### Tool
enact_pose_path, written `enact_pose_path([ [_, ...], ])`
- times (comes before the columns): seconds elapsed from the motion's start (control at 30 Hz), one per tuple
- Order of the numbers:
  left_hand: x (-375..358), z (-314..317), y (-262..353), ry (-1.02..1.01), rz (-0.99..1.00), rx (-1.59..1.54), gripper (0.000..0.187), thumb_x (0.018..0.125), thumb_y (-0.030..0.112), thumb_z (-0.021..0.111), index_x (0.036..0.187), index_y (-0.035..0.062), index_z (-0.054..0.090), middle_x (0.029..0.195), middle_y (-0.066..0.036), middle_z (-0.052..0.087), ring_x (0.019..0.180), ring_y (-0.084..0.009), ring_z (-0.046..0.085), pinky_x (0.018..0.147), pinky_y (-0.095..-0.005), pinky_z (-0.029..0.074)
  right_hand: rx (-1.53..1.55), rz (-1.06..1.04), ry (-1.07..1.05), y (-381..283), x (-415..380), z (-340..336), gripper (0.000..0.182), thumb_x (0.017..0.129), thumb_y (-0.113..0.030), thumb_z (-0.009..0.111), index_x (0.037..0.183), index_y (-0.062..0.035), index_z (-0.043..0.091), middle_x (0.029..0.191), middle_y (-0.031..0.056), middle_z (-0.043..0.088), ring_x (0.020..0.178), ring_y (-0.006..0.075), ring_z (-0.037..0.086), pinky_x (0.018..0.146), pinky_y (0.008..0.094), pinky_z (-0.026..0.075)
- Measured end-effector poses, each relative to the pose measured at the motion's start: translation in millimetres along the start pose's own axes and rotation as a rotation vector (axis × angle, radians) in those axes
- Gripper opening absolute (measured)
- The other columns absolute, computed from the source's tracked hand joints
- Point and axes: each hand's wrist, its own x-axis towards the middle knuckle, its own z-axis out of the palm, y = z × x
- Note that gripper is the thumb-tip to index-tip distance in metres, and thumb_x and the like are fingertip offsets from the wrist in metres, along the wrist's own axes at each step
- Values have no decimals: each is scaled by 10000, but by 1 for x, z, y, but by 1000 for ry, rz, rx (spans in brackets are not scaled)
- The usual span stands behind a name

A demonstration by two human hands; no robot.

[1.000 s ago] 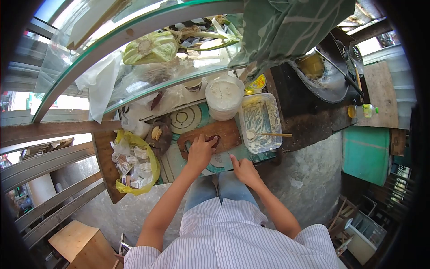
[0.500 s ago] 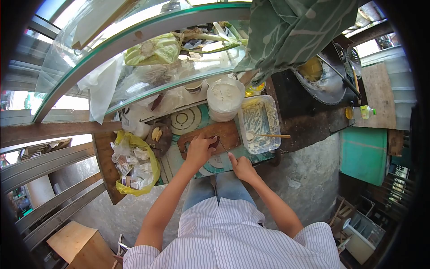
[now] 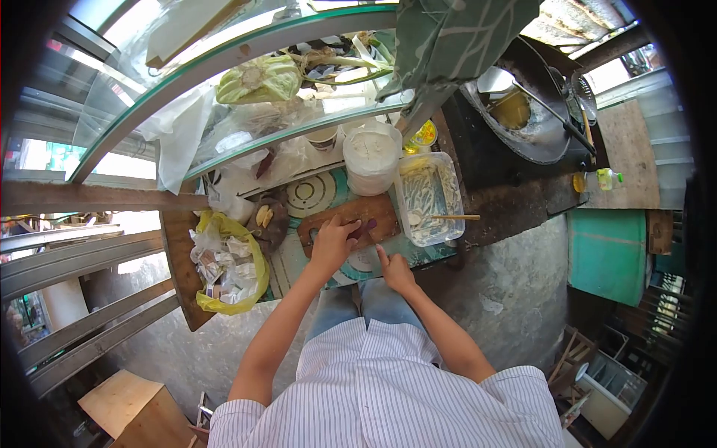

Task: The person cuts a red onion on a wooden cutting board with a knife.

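On the wooden cutting board (image 3: 317,224), my left hand (image 3: 333,243) presses down with curled fingers on a dark red-purple shallot (image 3: 359,231). A small cut purple piece (image 3: 372,223) lies just right of the fingertips. My right hand (image 3: 396,269) is closed round the handle of a knife (image 3: 373,238), index finger stretched forward along it. Only a thin part of the blade shows, close beside the shallot; the handle is hidden in the hand. Right of the board stands a clear plastic tub (image 3: 457,196) with pale batter-like residue and a wooden stick (image 3: 455,217).
Behind the board stands a white bucket (image 3: 371,168). A yellow plastic bag (image 3: 258,287) of wrappers sits at the left, near a dark bag (image 3: 269,231). A wok (image 3: 538,145) with oil is at the right. A glass case (image 3: 246,142) holding a cabbage (image 3: 258,81) overhangs the back.
The purple piece now shows apart, right of my left fingertips. My right hand has shifted slightly left and up. The whole view has turned a little.
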Motion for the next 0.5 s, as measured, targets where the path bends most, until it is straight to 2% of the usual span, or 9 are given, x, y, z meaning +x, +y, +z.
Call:
enact_pose_path([
  [0.07,0,1,-6,6,-2,-18,407,673,96,746,1075,137,700,1015,-141,598,991,-346,573,879,-437,453,28,-16,-24,8,6,-1,759,919,-610,393,738,86,637,822,333,616,883,480,605,781,504,463],
  [0.13,0,6,-14,-70,169,58,371,707,88,713,1073,145,701,1036,-123,593,1021,-339,561,959,-475,405,54,-22,-51,13,5,-6,775,910,-632,382,753,76,656,852,331,623,891,483,598,799,509,459],
  [0.17,-1,8,-18,-71,170,63,371,707,88,713,1073,145,701,1036,-123,593,1021,-339,561,959,-475,405,67,-12,-20,17,3,-7,775,908,-631,388,763,82,654,853,335,620,898,488,594,801,508,459],
  [0.23,-1,5,-15,43,413,209,296,736,131,701,1032,145,704,1088,-105,595,1071,-329,552,1006,-494,359,81,-1,13,18,-1,-7,775,906,-630,393,773,88,652,854,338,617,905,493,589,803,507,458],
  [0.27,-4,3,-14,42,413,209,296,736,131,701,1032,145,704,1088,-105,595,1071,-329,552,1006,-494,359,92,-19,51,20,-4,-6,770,908,-623,398,769,92,647,852,340,614,908,495,587,803,509,457],
  [0.33,-9,-14,2,221,371,330,348,750,274,730,1018,67,651,1163,-133,578,1101,-336,549,948,-442,417,105,-38,87,19,-8,-5,765,910,-615,402,765,96,643,849,343,610,910,497,584,804,511,457],
  [0.37,-12,-13,5,221,372,336,348,750,274,730,1018,67,651,1163,-133,578,1101,-336,549,948,-442,417,93,-12,69,17,-9,-4,761,912,-609,405,763,98,642,847,343,608,909,498,584,803,513,457],
  [0.43,-17,-3,13,342,-407,-41,493,742,402,740,1002,17,579,1159,-183,577,1094,-344,561,881,-417,464,80,14,51,12,-13,-5,756,913,-604,408,761,100,641,844,343,606,908,499,584,801,516,457],
  [0.5,-13,8,12,280,-493,-52,574,719,453,747,1012,-1,553,1118,-210,585,1051,-362,578,835,-418,482,79,16,64,8,-18,-5,752,911,-606,410,765,93,646,845,338,610,904,496,587,803,519,457],
])
